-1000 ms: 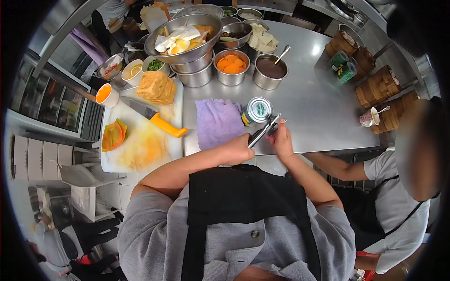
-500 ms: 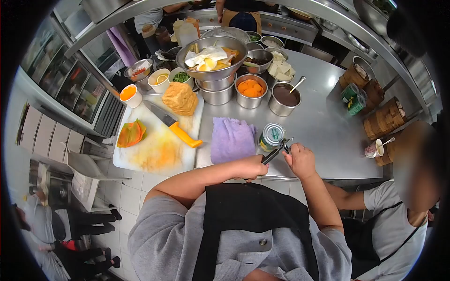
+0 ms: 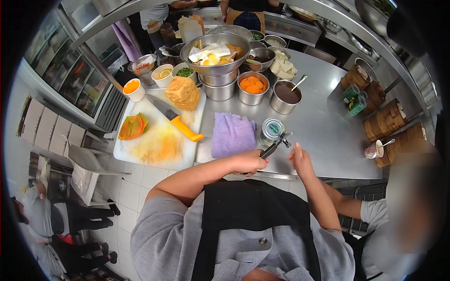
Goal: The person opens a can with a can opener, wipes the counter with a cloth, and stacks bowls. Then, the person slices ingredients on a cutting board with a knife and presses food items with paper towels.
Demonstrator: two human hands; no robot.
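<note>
My left hand (image 3: 253,162) is wrapped round the dark handles of a can opener (image 3: 274,146), whose metal head lies at the near right rim of a tin can (image 3: 272,131). The can stands upright on the steel table (image 3: 328,145), its lid facing up. Right of the opener's head, my right hand (image 3: 300,160) is raised, apart from the opener, with a finger extended and the others partly curled. Left of the can lies a folded purple cloth (image 3: 233,136).
A white cutting board (image 3: 154,152) at the left bears a yellow-handled knife (image 3: 180,125) and a bread block (image 3: 183,93). Bowls and steel pots (image 3: 253,88) stand behind. Green cans (image 3: 357,106) and bamboo steamers (image 3: 384,119) are at the right. A co-worker's arm (image 3: 342,201) is close by.
My right hand has come away from the opener's head and its finger has extended. My left hand keeps its hold. The view has shifted, and the co-worker at the right has moved.
</note>
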